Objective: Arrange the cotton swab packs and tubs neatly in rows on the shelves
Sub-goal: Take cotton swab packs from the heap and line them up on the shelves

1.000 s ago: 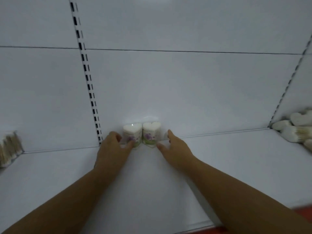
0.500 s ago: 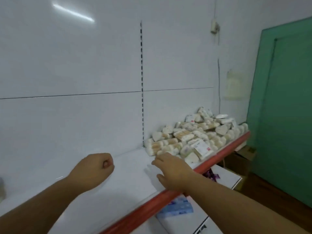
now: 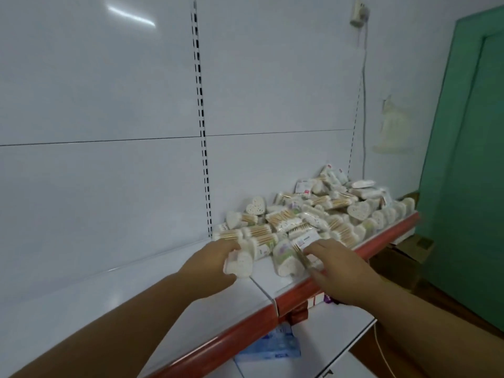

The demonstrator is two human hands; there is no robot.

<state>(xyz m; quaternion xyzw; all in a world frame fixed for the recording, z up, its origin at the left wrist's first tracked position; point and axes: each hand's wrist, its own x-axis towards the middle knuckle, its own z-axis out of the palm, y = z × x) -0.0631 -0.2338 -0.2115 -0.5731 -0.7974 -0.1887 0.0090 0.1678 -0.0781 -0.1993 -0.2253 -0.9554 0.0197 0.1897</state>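
1. The shelf (image 3: 136, 290) carries a loose pile (image 3: 321, 211) of cotton swab packs and tubs at its right end.
2. The left hand (image 3: 210, 264) grips a heart-shaped tub (image 3: 240, 264) at the pile's near edge, fingers curled round its wall.
3. The right hand (image 3: 338, 266) curls against a second tub (image 3: 286, 259); blur hides whether it grips.
4. The tubs appear light, rigid and smooth: grasp them across the side walls. The packs look like soft film: avoid squeezing.
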